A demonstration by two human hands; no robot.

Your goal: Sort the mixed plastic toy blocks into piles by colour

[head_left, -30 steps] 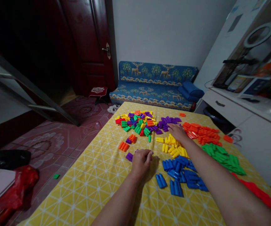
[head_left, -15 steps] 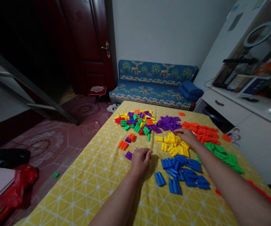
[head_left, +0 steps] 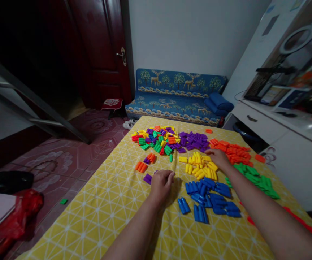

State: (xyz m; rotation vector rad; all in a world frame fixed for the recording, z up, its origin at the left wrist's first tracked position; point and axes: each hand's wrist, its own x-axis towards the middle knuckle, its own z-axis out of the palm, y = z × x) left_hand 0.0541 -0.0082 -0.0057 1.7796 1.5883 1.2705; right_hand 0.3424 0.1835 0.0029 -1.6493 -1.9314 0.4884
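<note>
Small plastic pieces lie sorted by colour on a yellow patterned cloth (head_left: 112,213). My left hand (head_left: 161,183) rests on the cloth with its fingers curled under, beside a purple piece (head_left: 147,178); what it holds is hidden. My right hand (head_left: 220,158) lies with fingers stretched, between the yellow pile (head_left: 200,165) and the orange pile (head_left: 230,150). Nearer me lies the blue pile (head_left: 210,199). A green pile (head_left: 255,180) runs along my right forearm. The purple pile (head_left: 194,140) and a mixed pile (head_left: 157,139) sit farther back.
A few orange pieces (head_left: 141,166) lie loose left of centre. A blue patterned sofa (head_left: 176,97) stands behind the table, a white cabinet (head_left: 277,137) to the right, a dark red door (head_left: 102,54) at the back left. A red bag (head_left: 17,216) lies on the floor.
My right hand has drawn back from the purple pile toward me and to the right, ending between the yellow and orange piles. My left hand has stayed in place.
</note>
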